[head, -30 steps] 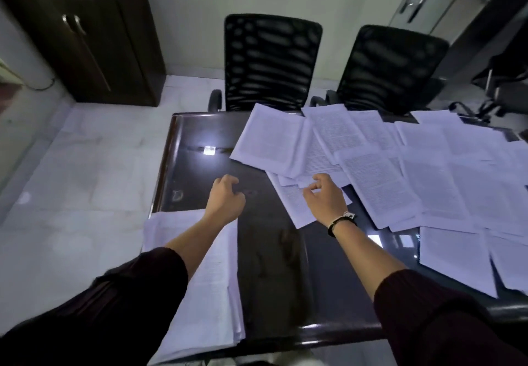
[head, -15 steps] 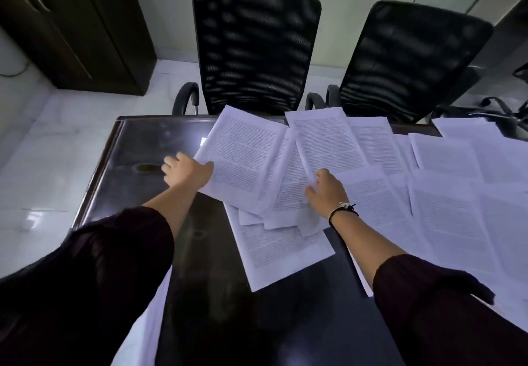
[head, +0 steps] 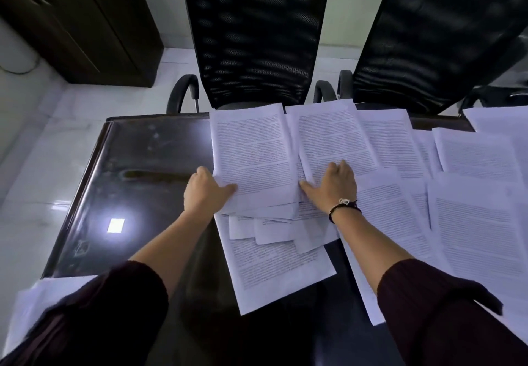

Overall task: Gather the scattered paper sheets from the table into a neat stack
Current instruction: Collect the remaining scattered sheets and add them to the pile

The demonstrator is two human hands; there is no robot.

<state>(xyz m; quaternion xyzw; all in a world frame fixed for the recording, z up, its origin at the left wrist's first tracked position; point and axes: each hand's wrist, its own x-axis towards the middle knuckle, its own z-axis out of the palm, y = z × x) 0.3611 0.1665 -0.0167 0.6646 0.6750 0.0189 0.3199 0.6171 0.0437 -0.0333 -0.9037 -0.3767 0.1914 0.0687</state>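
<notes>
Mid-gather: left hand [head: 207, 194] pinches corner of white printed paper sheet [head: 253, 157]; right hand [head: 333, 187] presses flat-fingered on neighbouring overlapping printed sheets [head: 337, 139]. Next, probably slide both together.

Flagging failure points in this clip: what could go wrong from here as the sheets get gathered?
The left hand grips only the corner of the top sheet, so the loose sheets below may slip out or crease. The far edges overhang the table by the chairs, so a push could drop them. The right hand could drag several at once.
</notes>
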